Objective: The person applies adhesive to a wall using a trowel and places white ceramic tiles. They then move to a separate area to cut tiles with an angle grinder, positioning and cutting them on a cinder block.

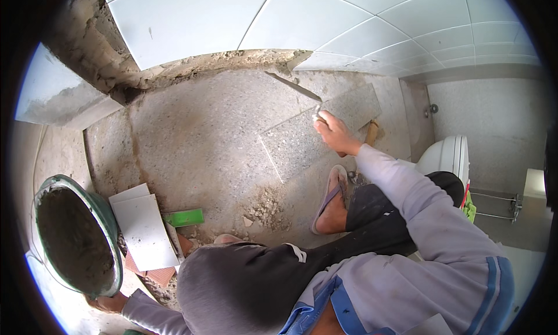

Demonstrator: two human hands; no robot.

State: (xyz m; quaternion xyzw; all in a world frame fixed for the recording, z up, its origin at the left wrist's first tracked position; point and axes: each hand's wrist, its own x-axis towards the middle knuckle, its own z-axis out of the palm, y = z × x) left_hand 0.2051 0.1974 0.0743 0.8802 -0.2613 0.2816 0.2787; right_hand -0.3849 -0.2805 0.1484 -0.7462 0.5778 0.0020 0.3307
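Observation:
My right hand (335,131) is closed round the handle of a pointed trowel (297,87). The blade reaches out to the left, above the speckled grey floor near the foot of the wall. At the lower left, my left hand (110,303) grips the near edge of a green bucket (114,242), its fingers partly hidden behind the rim. The bucket tilts toward me and has dark grey wet mortar (74,236) in it. Below the trowel a rectangular speckled slab (322,134) lies on the floor, with my right forearm just beyond its edge.
White wall tiles (192,21) end above a rough bare strip (232,61). Loose white tiles (145,227) and a green block (185,217) lie beside the bucket. Rubble (268,210) sits near my sandalled foot (332,201). A wooden handle (372,133) and a toilet (447,158) are at the right.

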